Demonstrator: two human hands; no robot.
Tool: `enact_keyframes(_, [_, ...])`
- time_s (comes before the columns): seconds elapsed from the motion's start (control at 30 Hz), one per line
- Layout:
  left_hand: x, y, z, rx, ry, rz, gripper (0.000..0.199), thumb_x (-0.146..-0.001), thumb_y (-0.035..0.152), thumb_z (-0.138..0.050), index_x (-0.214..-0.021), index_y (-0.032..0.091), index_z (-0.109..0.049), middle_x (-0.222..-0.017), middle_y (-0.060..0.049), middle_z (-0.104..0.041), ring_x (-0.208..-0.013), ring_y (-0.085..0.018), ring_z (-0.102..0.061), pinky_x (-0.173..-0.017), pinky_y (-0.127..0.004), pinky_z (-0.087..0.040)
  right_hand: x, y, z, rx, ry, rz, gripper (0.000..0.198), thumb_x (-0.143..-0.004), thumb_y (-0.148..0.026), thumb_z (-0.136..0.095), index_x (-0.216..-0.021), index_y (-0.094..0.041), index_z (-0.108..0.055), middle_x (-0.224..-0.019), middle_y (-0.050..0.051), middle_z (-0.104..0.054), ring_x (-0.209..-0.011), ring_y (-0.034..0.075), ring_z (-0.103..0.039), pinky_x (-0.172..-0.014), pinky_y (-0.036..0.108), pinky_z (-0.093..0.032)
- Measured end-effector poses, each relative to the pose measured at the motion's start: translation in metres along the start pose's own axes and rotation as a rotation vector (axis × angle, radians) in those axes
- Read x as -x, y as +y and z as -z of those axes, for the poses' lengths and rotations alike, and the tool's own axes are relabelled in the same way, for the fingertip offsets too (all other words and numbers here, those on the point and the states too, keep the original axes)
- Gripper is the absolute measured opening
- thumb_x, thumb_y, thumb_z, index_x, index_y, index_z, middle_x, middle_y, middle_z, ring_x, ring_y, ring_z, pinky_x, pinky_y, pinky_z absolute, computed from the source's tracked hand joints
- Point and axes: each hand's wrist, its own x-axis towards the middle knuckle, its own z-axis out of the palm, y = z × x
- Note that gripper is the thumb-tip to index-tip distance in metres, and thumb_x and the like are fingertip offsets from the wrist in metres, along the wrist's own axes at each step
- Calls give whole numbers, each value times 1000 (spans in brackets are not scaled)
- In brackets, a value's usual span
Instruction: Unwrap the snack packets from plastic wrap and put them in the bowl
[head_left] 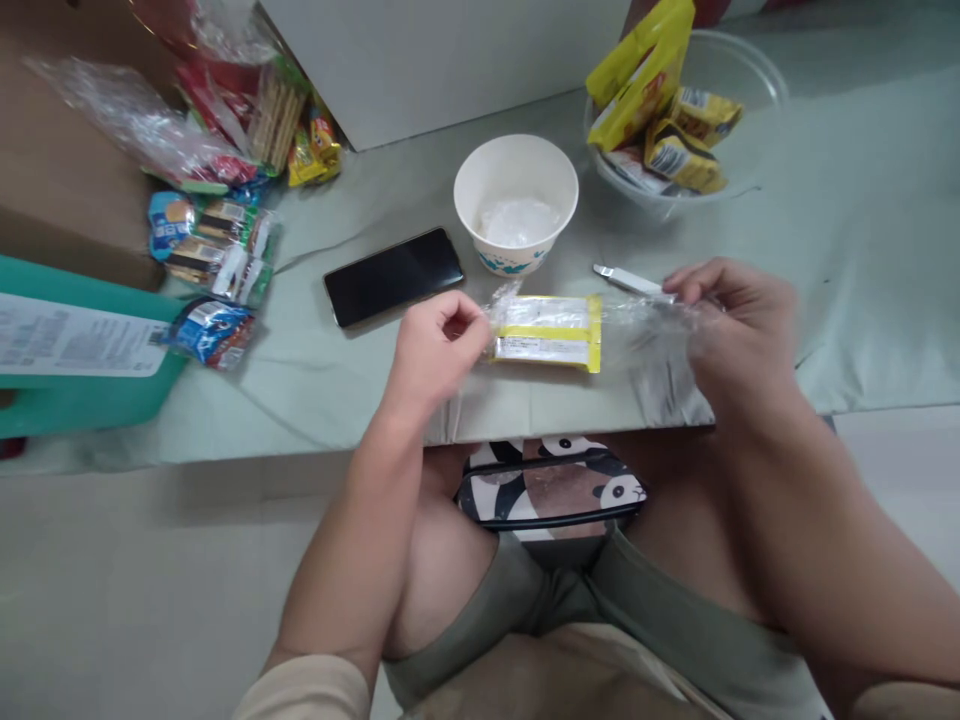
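A yellow and white snack packet lies on the cloth-covered table with clear plastic around it. My left hand is closed, pinching the plastic film at the packet's left end. On the other side, my right hand is closed on the stretched plastic bag; it is slightly blurred. A slim white tool with a metal tip reaches to the right fingertips; whether they grip it I cannot tell. Behind the packet stands a white paper bowl with crumpled clear plastic inside.
A black phone lies left of the bowl. A clear plastic bowl with yellow snack packs stands back right. Wrapped snacks and a green container are at left. A panda-print pouch rests between the legs below the table edge.
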Motion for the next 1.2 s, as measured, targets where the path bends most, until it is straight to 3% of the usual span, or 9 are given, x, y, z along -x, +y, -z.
enact_keyframes(0.17, [-2, -3, 11, -25, 62, 233, 17, -72, 16, -58, -56, 21, -54, -53, 1, -59, -54, -14, -57, -50, -26, -38, -8, 12, 18, 54, 228, -178, 22, -71, -3, -57, -65, -23, -61, -80, 7, -68, -83, 24, -64, -80, 42, -49])
enact_keyframes(0.3, [-4, -6, 9, -61, 104, 194, 12, -80, 24, -61, -69, 21, -61, -63, 0, -65, -61, -15, -60, -53, -26, -42, 4, 2, 15, 13, 375, 129, 17, -84, -12, -56, -85, -25, -67, -95, 10, -69, -98, 28, -65, -94, 47, -49])
enact_keyframes(0.43, [-9, -9, -2, -72, 105, 80, 17, -82, 34, -71, -78, 22, -61, -72, 0, -68, -65, -15, -60, -57, -27, -44, 19, -17, -11, 247, 62, 402, 13, -88, -29, -68, -101, -27, -68, -106, 11, -70, -109, 34, -65, -102, 55, -47])
enact_keyframes(0.53, [-9, -6, -3, -90, 67, 83, 24, -85, 30, -65, -65, 21, -55, -58, 1, -59, -53, -12, -53, -52, -26, -39, 15, -21, -23, 447, -53, 269, 10, -85, -30, -71, -95, -26, -70, -98, 9, -73, -107, 35, -66, -107, 59, -41])
enact_keyframes(0.77, [0, 5, 15, -178, -51, 294, 33, -85, 33, -63, -57, 22, -52, -45, 4, -43, -41, -11, -36, -45, -27, -27, -14, -9, -3, 431, 99, 97, 9, -91, -27, -66, -82, -26, -67, -81, 6, -72, -78, 23, -64, -84, 43, -49])
enact_keyframes(0.87, [1, 5, 19, -362, 58, 251, 34, -88, 43, -63, -63, 22, -55, -51, 3, -46, -49, -13, -44, -53, -30, -33, -10, -7, -1, 535, 286, 242, 5, -92, -23, -63, -90, -23, -68, -88, 8, -71, -88, 26, -66, -91, 47, -49])
enact_keyframes(0.97, [3, 6, 19, -445, 248, 77, 22, -86, 45, -68, -93, 24, -64, -70, 0, -61, -67, -18, -58, -67, -33, -45, 9, -13, -9, 625, 423, 523, 9, -93, -21, -57, -91, -24, -66, -86, 7, -67, -90, 27, -66, -90, 48, -48])
enact_keyframes(1.07, [6, 4, 17, -491, 143, -270, 41, -74, 40, -81, -109, 26, -65, -110, -7, -70, -103, -26, -64, -92, -40, -53, 29, -25, -24, 519, 99, 762, 9, -92, -19, -58, -89, -27, -62, -77, 2, -66, -72, 20, -62, -72, 38, -48])
enact_keyframes(1.2, [5, -1, 13, -534, -27, -421, 22, -77, 27, -75, -99, 24, -70, -130, -8, -68, -124, -30, -62, -107, -46, -49, 32, -29, -37, 630, -191, 541, 19, -93, -25, -56, -109, -24, -67, -105, 9, -75, -98, 27, -69, -84, 43, -50])
